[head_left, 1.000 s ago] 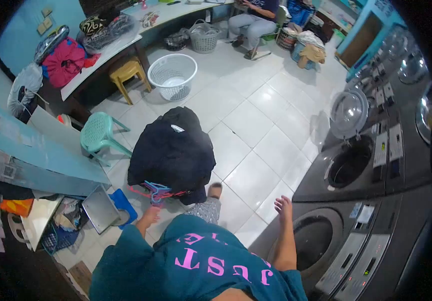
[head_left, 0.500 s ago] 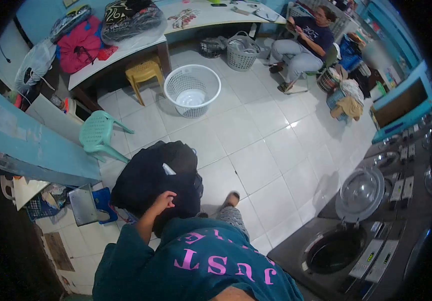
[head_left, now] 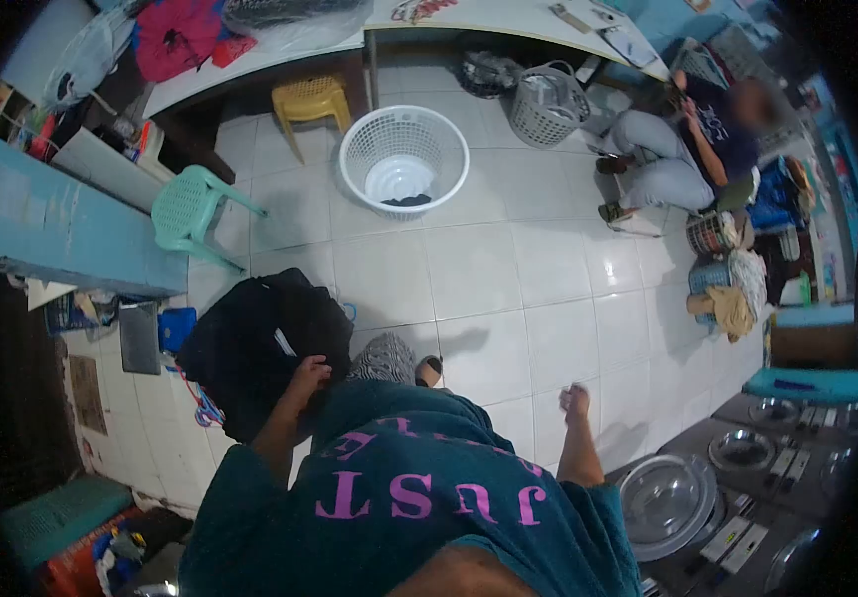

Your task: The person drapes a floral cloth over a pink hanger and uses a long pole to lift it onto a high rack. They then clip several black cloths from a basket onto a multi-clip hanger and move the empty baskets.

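Observation:
Over the near right side of a large heap of black clothes (head_left: pixel 260 343) is my left hand (head_left: pixel 311 373), its fingers loosely stretched and holding nothing that I can see. A small white piece (head_left: pixel 285 341) shows on the heap. Out to my right, above the tiled floor, my right hand (head_left: pixel 575 400) is loosely closed, with nothing visible in it. Ahead of me on the floor stands a white laundry basket (head_left: pixel 404 149) with a small dark cloth (head_left: pixel 409 200) at its bottom.
A green stool (head_left: pixel 190 214) and a yellow stool (head_left: pixel 311 104) stand to the left by a white table (head_left: pixel 260 65). A seated person (head_left: pixel 712 139) is at the right, near filled laundry baskets (head_left: pixel 712 279). Washing machines (head_left: pixel 667 502) line the near right.
The view has shifted. My right arm has come into view, stretched out to the right. A dark cloth now shows inside the white basket. My left hand stays by the black heap.

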Available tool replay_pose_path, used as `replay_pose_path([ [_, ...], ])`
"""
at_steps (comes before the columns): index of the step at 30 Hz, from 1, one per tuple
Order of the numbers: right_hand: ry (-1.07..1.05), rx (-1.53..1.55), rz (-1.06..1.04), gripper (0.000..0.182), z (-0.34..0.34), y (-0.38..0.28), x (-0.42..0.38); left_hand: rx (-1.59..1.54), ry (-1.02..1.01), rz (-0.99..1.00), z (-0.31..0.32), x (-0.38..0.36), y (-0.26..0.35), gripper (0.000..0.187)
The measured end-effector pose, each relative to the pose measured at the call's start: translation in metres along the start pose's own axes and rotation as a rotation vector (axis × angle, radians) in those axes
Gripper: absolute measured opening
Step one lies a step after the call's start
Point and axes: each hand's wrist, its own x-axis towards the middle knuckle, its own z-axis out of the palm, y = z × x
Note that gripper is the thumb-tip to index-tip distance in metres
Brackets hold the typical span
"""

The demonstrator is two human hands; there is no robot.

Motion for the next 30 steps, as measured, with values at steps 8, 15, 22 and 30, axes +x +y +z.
replay_pose_path([
  [8,-0.235,-0.4,-0.043,0.03,0.272,-0.216,0.195,-0.217,0.093,0.039,0.029,0.044,0.025,0.036],
  [15,-0.71,-1.239,-0.465,0.019,0.424,-0.22,0.312,-0.16,0.181,0.112,0.031,0.183,0.132,0.033],
  [22,-0.885,-1.678,-0.439,0.026,0.541,-0.209,0.416,0.476,-0.042,0.03,0.071,0.283,0.194,0.056],
  [30,-1.126,-1.851,-0.183,0.054,0.625,-0.08,0.584,0.603,0.137,-0.339,0.114,0.366,0.197,0.078],
])
